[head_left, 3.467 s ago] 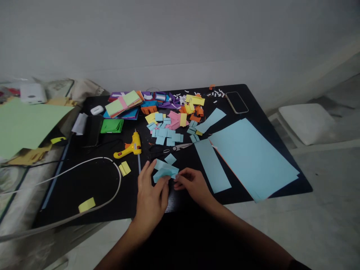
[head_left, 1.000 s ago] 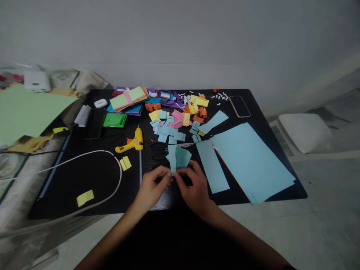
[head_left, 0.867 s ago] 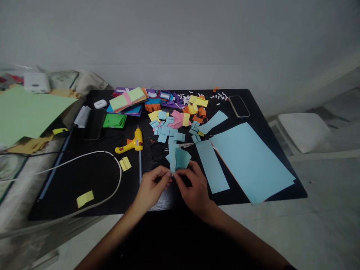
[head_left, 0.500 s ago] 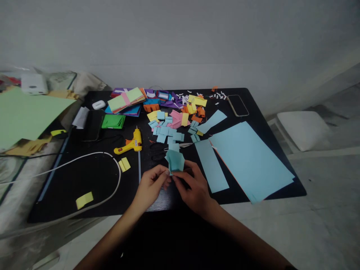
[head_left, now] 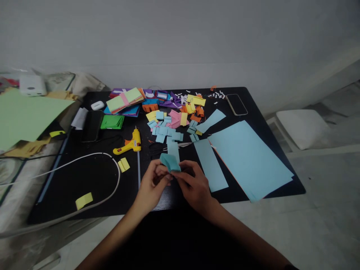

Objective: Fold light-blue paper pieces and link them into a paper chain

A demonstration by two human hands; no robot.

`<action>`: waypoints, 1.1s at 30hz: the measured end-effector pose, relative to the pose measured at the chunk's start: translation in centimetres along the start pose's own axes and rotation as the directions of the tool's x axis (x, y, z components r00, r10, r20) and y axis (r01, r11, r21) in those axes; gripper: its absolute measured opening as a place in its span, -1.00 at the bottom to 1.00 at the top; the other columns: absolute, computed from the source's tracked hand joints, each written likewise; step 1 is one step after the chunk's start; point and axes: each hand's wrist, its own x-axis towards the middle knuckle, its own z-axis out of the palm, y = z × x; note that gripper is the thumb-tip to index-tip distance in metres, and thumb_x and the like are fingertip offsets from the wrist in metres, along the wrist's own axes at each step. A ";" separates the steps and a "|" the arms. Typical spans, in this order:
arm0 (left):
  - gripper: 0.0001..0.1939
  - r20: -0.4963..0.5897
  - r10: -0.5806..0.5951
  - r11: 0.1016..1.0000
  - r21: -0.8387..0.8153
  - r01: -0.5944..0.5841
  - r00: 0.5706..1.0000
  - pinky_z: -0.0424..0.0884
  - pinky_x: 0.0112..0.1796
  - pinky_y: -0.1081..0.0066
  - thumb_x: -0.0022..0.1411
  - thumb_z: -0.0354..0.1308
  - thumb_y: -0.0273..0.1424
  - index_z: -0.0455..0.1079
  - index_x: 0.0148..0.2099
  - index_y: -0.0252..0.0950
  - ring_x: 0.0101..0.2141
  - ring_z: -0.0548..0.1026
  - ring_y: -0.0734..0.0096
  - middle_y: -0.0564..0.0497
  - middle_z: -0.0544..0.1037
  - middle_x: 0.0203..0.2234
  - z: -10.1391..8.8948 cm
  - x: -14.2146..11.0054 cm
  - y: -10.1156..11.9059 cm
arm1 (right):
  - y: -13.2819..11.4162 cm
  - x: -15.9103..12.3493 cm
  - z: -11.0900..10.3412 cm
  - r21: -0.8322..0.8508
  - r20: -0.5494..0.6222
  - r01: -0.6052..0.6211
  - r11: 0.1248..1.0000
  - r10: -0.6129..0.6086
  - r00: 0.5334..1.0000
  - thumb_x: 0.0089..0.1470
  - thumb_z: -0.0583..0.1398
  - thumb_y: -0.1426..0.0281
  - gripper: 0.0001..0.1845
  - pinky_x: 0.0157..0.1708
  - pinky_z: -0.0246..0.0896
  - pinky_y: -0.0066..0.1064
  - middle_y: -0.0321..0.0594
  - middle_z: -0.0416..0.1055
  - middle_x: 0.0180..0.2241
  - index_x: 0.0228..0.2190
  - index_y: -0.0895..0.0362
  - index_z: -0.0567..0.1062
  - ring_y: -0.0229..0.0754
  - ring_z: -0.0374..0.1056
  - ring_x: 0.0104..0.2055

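Between my two hands is a small folded piece of light blue paper [head_left: 170,162], held up over the front of the black table. My left hand [head_left: 153,183] grips its lower left side, thumb against fingers. On its right edge, the fingers of my right hand [head_left: 195,184] are pinched shut. Just beyond it lies a light blue paper strip [head_left: 173,150], and behind that a cluster of small folded blue pieces [head_left: 164,132]. Scissors [head_left: 184,144] with dark handles lie partly hidden behind the paper pieces.
A yellow glue gun [head_left: 129,142] lies left of my hands, near a looping white cable [head_left: 116,168]. Large blue sheets [head_left: 249,157] and a cut strip [head_left: 211,167] are on the right. A phone [head_left: 236,105] rests at the back right, and coloured paper stacks [head_left: 125,100] at the back left.
The folded blue paper has tilted over and shifted slightly left, showing less of its face. My left fingers have moved up around its left side; my right hand stays nearly in place.
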 end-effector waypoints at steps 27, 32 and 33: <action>-0.86 -0.089 0.053 0.944 0.330 -0.021 0.995 0.50 -0.30 0.47 0.25 0.24 -0.38 0.51 -0.12 -0.21 -0.37 0.61 0.40 0.08 0.65 -0.40 -0.1 0.0 0.1 | -1.3 1.4 0.6 0.507 0.251 -0.637 0.581 0.608 0.753 0.18 0.32 0.28 -0.71 -0.36 0.52 -0.32 -0.29 0.55 -0.42 -0.07 0.08 0.50 -0.18 0.53 -0.43; -0.85 -0.112 -0.006 0.956 0.289 0.038 0.994 0.47 -0.35 0.46 0.21 0.28 -0.32 0.51 -0.16 -0.23 -0.42 0.57 0.39 0.07 0.62 -0.43 -0.1 0.2 0.1 | -1.0 1.3 0.7 0.466 0.253 -0.642 0.609 0.604 0.756 0.13 0.34 0.30 -0.76 -0.34 0.51 -0.33 -0.25 0.56 -0.37 -0.15 0.08 0.55 -0.18 0.51 -0.37; -0.83 -0.118 -0.016 0.959 0.278 0.048 0.993 0.45 -0.37 0.47 0.19 0.29 -0.32 0.51 -0.16 -0.23 -0.44 0.55 0.40 0.07 0.60 -0.44 -0.1 0.2 0.0 | -1.0 1.3 0.7 0.460 0.255 -0.646 0.609 0.606 0.753 0.12 0.34 0.30 -0.75 -0.34 0.51 -0.33 -0.25 0.56 -0.36 -0.15 0.08 0.55 -0.18 0.51 -0.36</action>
